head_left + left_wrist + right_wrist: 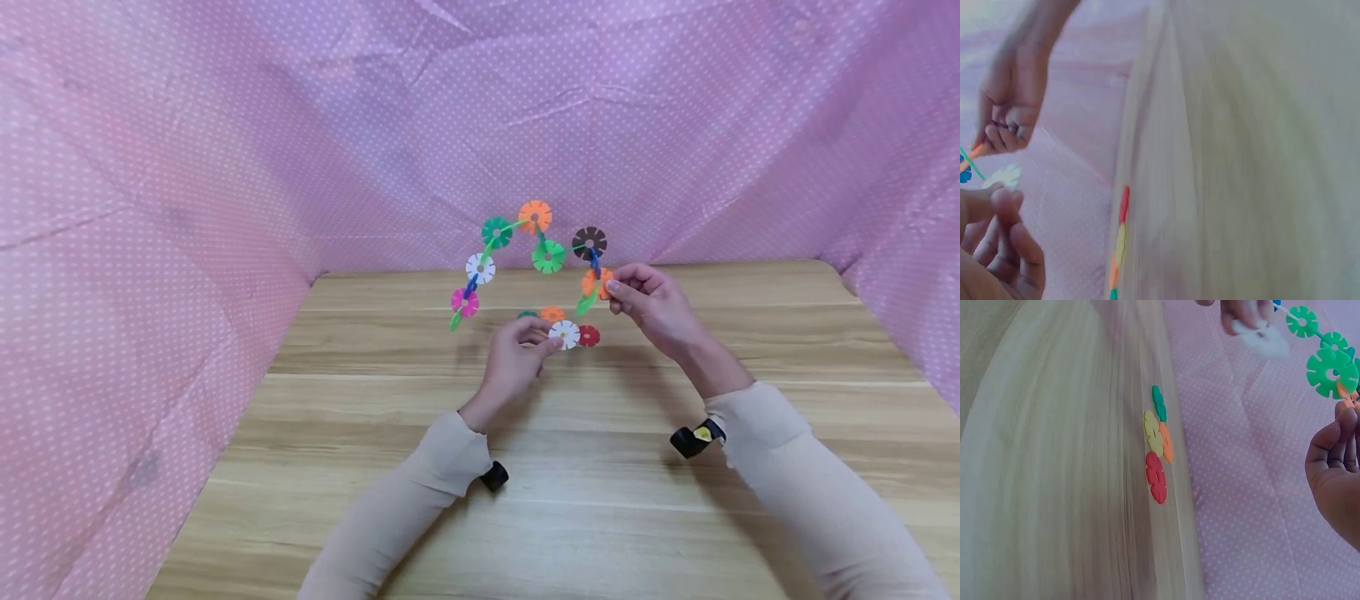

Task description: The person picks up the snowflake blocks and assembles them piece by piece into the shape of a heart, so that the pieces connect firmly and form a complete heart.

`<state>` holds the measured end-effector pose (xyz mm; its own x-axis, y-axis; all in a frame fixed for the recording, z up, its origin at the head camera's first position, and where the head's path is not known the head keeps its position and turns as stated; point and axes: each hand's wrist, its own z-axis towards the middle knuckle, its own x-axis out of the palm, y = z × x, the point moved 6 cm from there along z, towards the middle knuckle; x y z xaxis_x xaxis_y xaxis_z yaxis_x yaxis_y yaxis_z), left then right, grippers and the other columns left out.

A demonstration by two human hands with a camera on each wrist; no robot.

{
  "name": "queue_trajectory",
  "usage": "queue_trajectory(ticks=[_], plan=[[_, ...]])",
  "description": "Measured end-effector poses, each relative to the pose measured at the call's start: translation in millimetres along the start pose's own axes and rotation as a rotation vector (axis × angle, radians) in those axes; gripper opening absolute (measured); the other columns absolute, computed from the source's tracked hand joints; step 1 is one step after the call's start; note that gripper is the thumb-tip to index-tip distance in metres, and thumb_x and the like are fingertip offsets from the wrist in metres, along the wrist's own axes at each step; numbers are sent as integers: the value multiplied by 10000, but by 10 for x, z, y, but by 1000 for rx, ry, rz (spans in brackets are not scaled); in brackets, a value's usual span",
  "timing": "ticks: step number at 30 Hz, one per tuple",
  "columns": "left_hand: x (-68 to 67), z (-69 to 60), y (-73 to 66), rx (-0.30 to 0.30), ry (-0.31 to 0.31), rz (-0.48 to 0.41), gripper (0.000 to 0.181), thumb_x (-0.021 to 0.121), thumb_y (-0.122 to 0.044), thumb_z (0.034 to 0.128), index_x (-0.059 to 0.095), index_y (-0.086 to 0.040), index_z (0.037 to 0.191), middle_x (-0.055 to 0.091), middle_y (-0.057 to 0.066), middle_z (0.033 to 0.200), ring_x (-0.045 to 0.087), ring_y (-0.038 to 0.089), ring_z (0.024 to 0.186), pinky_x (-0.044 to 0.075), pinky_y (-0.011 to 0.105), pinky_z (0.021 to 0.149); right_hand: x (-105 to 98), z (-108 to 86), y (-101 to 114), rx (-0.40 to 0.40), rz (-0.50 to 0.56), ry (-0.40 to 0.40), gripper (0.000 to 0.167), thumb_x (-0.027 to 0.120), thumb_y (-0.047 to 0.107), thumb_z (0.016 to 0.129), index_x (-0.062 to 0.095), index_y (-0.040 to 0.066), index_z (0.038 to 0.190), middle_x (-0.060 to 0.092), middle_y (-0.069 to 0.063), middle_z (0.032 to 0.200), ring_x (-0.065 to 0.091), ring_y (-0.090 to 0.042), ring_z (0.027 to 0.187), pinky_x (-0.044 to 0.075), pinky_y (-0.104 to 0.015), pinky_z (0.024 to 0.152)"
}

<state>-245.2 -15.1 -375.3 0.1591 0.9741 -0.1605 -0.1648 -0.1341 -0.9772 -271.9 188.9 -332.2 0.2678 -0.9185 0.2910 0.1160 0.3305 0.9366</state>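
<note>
Left hand: this hand (516,354) pinches a loose white disc (564,327) between thumb and fingers, clear of the chain and above the surface (585,517).
Right hand: the other hand (660,312) grasps an orange disc (604,277) near the right end of the chain, thumb against its edge.
Chain: slotted plastic discs interlocked in a bent arch (536,206), held up by the right hand; some discs face the head camera, others stand edge-on between them.
Chain, left side: from the low end, a light green disc (455,320) edge-on, a magenta disc (465,295), a blue disc edge-on, a 2nd white disc (481,261), then a dark green disc (497,225).
Chain, top and right: 1 orange disc at the peak, a bright green disc (555,252) below it, then a brown disc (589,235), another blue disc edge-on and the gripped orange disc, with a green disc (587,302) slanting under it.
Loose on the surface: 4 flat discs near the far edge, grouped closely: green (1159,403), orange (1166,442), yellow (1153,433) and red (1156,478).
Sleeves: beige on both arms (420,483), with 1 black device (692,442) at each wrist.
Backdrop: pink cloth (450,108) with white dots, creased.
</note>
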Motion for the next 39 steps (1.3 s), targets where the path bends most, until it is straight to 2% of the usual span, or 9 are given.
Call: queue_trajectory(ticks=[5, 10, 15, 21, 31, 39], plan=[[-10, -49, -24, -4, -85, -120, 189, 781, -66, 884, 694, 6, 1036, 709, 151, 811, 491, 175, 407, 447, 224, 415, -17, 0, -3, 1, 9, 12, 51, 617, -11, 982, 659, 16, 970, 631, -49, 839, 586, -129, 725, 529, -199, 686], [-6, -67, -48, 9, -120, -173, 175, 785, -90, 887, 688, -10, 1008, 734, 148, 828, 476, 129, 396, 434, 220, 412, -18, -4, -10, 2, 2, 21, 30, 620, 9, 986, 649, 14, 982, 627, -52, 855, 583, -134, 735, 532, -198, 695], [13, -69, -71, 19, -142, -232, 157, 781, -66, 885, 676, -1, 982, 740, 104, 812, 476, 120, 398, 440, 221, 412, 7, -15, -19, -5, -15, 10, 29, 621, 24, 990, 637, 1, 988, 625, -54, 855, 579, -136, 731, 529, -198, 690], [55, -73, -79, 13, -180, -314, 154, 780, -32, 874, 660, 18, 956, 735, 149, 810, 470, 120, 383, 446, 228, 403, 54, -30, -35, -24, -34, -7, 36, 633, 41, 988, 636, 9, 1006, 627, -37, 849, 570, -130, 717, 502, -188, 656], [135, -71, -47, -30, -258, -401, 148, 784, -4, 861, 640, -31, 879, 720, 83, 771, 457, 110, 366, 426, 215, 393, 75, -36, -55, -68, 43, -37, 59, 614, -11, 984, 641, 30, 952, 617, -38, 826, 568, -123, 703, 521, -188, 668], [149, -68, -48, -25, -254, -423, 154, 777, 14, 861, 628, -25, 861, 718, 76, 765, 458, 108, 381, 421, 208, 400, 62, -40, -47, -63, 42, -22, 50, 603, -6, 992, 628, 23, 959, 648, -50, 859, 562, -130, 708, 518, -192, 672]])
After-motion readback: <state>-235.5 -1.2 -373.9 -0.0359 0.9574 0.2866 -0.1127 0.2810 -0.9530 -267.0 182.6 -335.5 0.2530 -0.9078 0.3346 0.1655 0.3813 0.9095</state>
